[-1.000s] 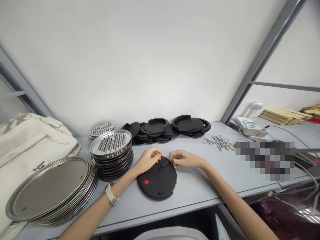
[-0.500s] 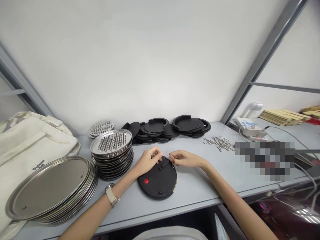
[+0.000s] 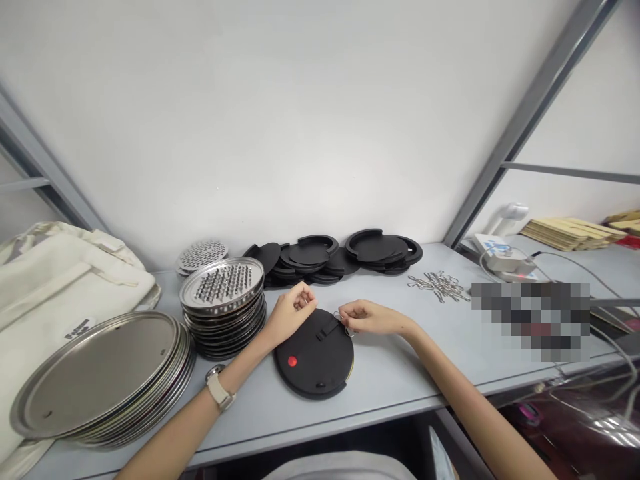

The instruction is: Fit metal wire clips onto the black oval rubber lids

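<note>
Head view: black lettering (image 3: 79, 329) blurred on cream fabric bag (image 3: 95, 283); right hand (image 3: 364, 317) pinching silver wire clip (image 3: 349, 333), partly finger-hidden; left hand (image 3: 293, 312) half-curled at round black disc (image 3: 317, 360), grip unclear.

From my remote seat I can't read one word for certain. At the left of the frame, the cream bag (image 3: 50, 287) bears dark lettering (image 3: 79, 329) in what look like two slanted lines on a pale patch, too small and smeared for me to spell out. Toward the right, I make out blue print (image 3: 495, 246) on a white box (image 3: 481, 241), likewise illegible to me.
</note>
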Demonstrator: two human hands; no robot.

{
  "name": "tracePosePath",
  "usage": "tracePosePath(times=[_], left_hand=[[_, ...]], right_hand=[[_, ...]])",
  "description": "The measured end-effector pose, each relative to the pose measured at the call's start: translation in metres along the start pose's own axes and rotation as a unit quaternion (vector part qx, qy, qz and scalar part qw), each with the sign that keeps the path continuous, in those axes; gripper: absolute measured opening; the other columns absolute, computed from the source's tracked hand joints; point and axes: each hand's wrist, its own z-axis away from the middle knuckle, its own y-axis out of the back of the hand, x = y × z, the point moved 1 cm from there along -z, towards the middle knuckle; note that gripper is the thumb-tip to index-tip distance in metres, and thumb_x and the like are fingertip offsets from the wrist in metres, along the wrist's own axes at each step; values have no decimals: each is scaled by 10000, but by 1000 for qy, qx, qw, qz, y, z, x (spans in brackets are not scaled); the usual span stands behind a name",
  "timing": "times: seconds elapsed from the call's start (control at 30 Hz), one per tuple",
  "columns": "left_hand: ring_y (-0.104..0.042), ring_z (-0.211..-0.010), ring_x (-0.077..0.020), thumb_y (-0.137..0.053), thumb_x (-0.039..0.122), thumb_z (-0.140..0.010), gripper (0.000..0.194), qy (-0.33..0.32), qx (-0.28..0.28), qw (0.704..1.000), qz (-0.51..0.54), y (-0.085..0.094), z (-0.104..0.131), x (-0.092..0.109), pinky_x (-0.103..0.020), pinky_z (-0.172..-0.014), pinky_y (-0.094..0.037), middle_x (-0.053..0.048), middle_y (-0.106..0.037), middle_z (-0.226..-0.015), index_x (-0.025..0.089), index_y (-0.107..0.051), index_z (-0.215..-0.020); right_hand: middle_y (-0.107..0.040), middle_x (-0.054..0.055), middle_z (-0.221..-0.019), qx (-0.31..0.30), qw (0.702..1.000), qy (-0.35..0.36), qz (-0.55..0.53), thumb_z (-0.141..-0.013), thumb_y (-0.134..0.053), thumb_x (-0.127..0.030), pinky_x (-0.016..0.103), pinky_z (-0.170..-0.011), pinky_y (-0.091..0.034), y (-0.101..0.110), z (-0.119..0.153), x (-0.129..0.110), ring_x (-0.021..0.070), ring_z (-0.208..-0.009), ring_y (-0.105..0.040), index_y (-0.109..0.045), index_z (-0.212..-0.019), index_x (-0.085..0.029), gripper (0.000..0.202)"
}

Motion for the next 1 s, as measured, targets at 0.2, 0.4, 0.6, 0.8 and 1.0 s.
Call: tracePosePath(times=[0.2, 0.4, 0.6, 0.8, 1.0], left_hand=[[-514, -650, -119, -603, 252, -794, 91, -3, -56, 995, -83, -7, 7, 12, -223, -617, -377, 23, -591, -684, 178, -627, -747], [-563, -766, -134, -517, 198, -852, 140, -44, -91, 986, -130, -14, 14, 19, -235, -724, -392, 25, -638, -793, 200, -625, -764], [-561, -774, -133, -520, 215, -857, 103, -50, -88, 985, -139, -15, 16, 19, -231, -701, -404, 11, -617, -827, 200, -614, -819], [-553, -754, -132, -552, 196, -826, 74, -53, -92, 984, -145, -16, 16, 20, -241, -705, -404, 13, -604, -798, 190, -600, -771], [-563, -815, -142, -493, 195, -888, 162, -96, -102, 968, -209, -13, 16, 21, -298, -825, -340, 23, -653, -866, 206, -625, -796]], right_hand=[[-397, -51, -620, 2, 1000, -1, 27, -807, -407, -228, 211, -541, -276, 0, 0, 0, 79, -560, -321, -388, -644, -178, 173], [-350, -58, -612, 4, 999, 8, 50, -815, -404, -241, 210, -542, -269, 0, 0, -1, 77, -563, -299, -373, -633, -177, 195], [-354, -52, -624, 7, 998, 12, 63, -826, -400, -254, 212, -547, -277, 0, -1, 1, 82, -575, -303, -381, -644, -176, 200], [-381, -45, -631, 7, 998, 10, 66, -829, -404, -264, 213, -548, -286, 0, -1, 1, 85, -581, -323, -406, -656, -170, 197], [-365, -51, -623, 3, 999, 18, 51, -831, -406, -258, 214, -552, -286, 0, -1, 1, 84, -582, -324, -401, -652, -172, 199]])
